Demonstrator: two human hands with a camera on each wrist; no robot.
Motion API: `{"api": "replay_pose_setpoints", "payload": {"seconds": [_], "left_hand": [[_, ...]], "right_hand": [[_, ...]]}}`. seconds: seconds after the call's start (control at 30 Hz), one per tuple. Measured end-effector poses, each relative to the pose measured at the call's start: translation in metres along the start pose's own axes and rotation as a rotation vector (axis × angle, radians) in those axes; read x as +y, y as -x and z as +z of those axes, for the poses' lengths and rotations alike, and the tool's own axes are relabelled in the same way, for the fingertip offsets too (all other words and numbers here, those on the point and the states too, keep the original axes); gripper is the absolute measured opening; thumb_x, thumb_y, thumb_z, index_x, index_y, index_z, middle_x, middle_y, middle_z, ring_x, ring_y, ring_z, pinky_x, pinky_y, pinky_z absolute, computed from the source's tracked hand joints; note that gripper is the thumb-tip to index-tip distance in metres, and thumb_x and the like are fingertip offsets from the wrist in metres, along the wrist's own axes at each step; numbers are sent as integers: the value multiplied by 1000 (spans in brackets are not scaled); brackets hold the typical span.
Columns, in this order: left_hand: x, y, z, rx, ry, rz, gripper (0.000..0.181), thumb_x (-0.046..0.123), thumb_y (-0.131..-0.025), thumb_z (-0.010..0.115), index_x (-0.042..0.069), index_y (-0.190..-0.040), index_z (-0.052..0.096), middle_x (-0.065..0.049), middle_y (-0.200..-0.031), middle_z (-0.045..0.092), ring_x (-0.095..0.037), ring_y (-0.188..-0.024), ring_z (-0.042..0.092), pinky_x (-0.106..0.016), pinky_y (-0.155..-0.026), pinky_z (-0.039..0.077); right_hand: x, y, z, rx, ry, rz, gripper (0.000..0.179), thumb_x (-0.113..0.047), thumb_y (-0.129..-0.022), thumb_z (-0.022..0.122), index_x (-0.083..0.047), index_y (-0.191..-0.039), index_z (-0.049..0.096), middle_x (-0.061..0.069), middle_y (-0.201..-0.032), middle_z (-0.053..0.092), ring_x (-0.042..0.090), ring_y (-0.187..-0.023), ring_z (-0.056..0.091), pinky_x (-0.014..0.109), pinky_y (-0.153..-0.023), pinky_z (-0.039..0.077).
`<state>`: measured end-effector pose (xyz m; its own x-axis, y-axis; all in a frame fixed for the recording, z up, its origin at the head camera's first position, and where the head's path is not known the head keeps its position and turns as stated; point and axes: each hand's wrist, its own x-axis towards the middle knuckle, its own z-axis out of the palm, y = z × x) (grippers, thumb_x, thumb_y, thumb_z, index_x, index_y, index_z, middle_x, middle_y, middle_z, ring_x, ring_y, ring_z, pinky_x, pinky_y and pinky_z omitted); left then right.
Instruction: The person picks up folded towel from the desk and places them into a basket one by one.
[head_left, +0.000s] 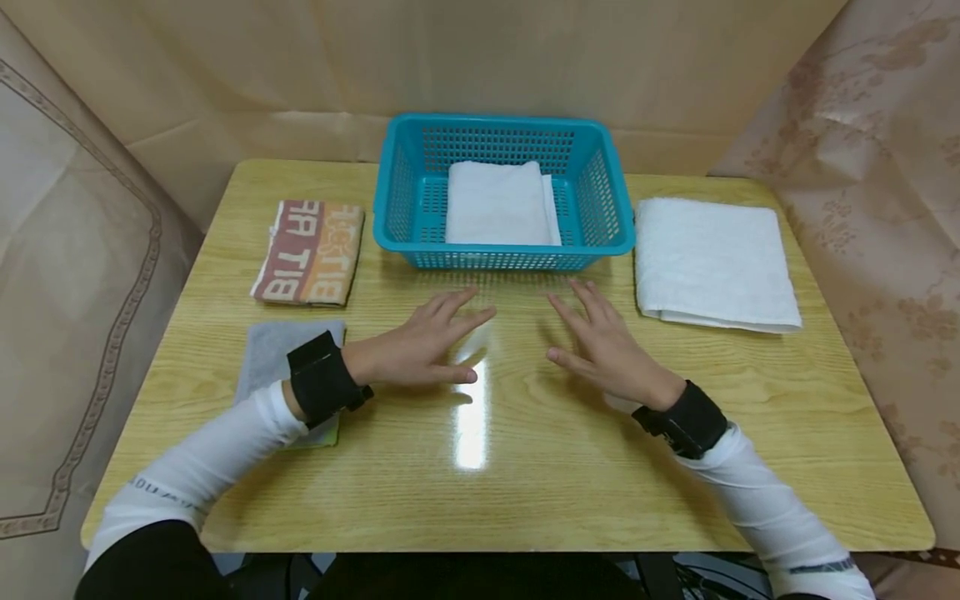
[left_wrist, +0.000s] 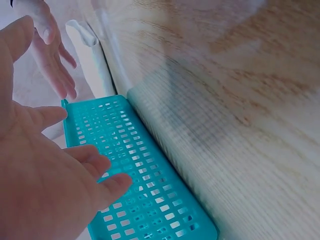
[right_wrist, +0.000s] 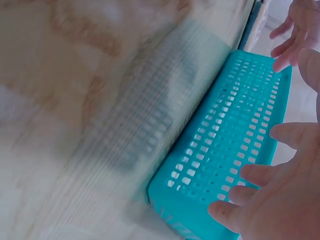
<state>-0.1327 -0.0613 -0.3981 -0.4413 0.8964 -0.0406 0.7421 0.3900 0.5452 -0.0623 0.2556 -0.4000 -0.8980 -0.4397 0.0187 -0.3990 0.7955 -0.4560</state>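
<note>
White-sleeved, with fingers spread wide and holding nothing, the left hand and right hand hung above the table, just short of the blue basket with a folded white cloth inside, where an even, level grip at the basket's 2 ends seemed steadiest.

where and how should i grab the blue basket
The blue basket is probably best taken by the rim at its two short ends, left hand from the left, right hand from the right. Its walls flare up to that rim; on the right, coming from above looks safer, as a folded white towel lies close by.
</note>
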Motion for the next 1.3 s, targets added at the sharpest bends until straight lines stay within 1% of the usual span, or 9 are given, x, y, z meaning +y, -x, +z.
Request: {"api": "replay_pose_setpoints", "payload": {"seconds": [0.2, 0.3, 0.43, 0.53, 0.67, 0.8, 0.97, 1.13, 1.3], "left_hand": [[0, -1, 0, -7, -2, 5, 85, 49, -95, 63, 14, -160, 21, -22, -163, 6, -40, -148, 10, -62, -115, 17], [1, 0, 0, -8, -9, 11, 84, 48, -95, 64, 13, -159, 23, -23, -163, 7, -41, -148, 11, -62, -114, 18], [1, 1, 1, 4, -30, 34, 81, 46, -95, 65, 11, -158, 26, -25, -162, 9, -42, -147, 14, -62, -113, 21], [0, 1, 1, 9, -40, 45, 80, 43, -95, 66, 10, -157, 27, -26, -161, 11, -41, -147, 15, -61, -114, 22], [-1, 1, 1, 1, -34, 43, 79, 40, -96, 66, 11, -157, 26, -26, -161, 11, -41, -147, 16, -60, -114, 23], [0, 1, 1, -12, -27, 42, 78, 37, -96, 67, 11, -157, 26, -24, -162, 10, -39, -147, 15, -59, -114, 22], [0, 1, 3, -7, -32, 54, 80, 29, -93, 72, 10, -156, 28, -25, -161, 11, -40, -147, 16, -60, -113, 24], [-1, 1, 3, -12, -32, 45, 85, 23, -89, 76, 10, -157, 27, -25, -161, 10, -40, -146, 16, -60, -113, 24], [-2, 0, 2, -30, -18, 45, 87, 17, -88, 76, 10, -157, 25, -25, -161, 8, -40, -147, 15, -59, -114, 23]], "right_hand": [[11, 4, -5, 65, 30, 7, 70, -37, -98, 62, -4, -154, 33, 29, -160, 15, 51, -146, 8, 67, -113, 11], [16, 5, -10, 92, 28, 31, 69, -35, -99, 62, -4, -154, 34, 30, -159, 16, 52, -146, 8, 68, -113, 11], [21, 8, -15, 98, 17, 74, 67, -36, -101, 59, -6, -155, 32, 30, -159, 15, 52, -147, 4, 70, -112, 9], [22, 10, -18, 98, 17, 83, 66, -36, -101, 58, -7, -155, 33, 30, -159, 15, 52, -146, 3, 70, -111, 8], [25, 11, -19, 111, 30, 78, 64, -33, -100, 60, -6, -153, 36, 31, -157, 17, 54, -145, 6, 70, -111, 9], [30, 13, -20, 118, 39, 97, 61, -30, -100, 62, -4, -150, 38, 34, -156, 18, 56, -144, 9, 71, -111, 10], [36, 17, -21, 100, 32, 139, 62, -28, -100, 62, -2, -150, 37, 35, -156, 16, 57, -144, 8, 72, -110, 10], [39, 19, -26, 116, 15, 161, 61, -25, -99, 63, -1, -149, 38, 35, -156, 15, 57, -143, 8, 73, -109, 10], [45, 21, -32, 120, -20, 207, 63, -25, -100, 62, 1, -150, 35, 35, -157, 12, 57, -144, 4, 76, -107, 9]]}}
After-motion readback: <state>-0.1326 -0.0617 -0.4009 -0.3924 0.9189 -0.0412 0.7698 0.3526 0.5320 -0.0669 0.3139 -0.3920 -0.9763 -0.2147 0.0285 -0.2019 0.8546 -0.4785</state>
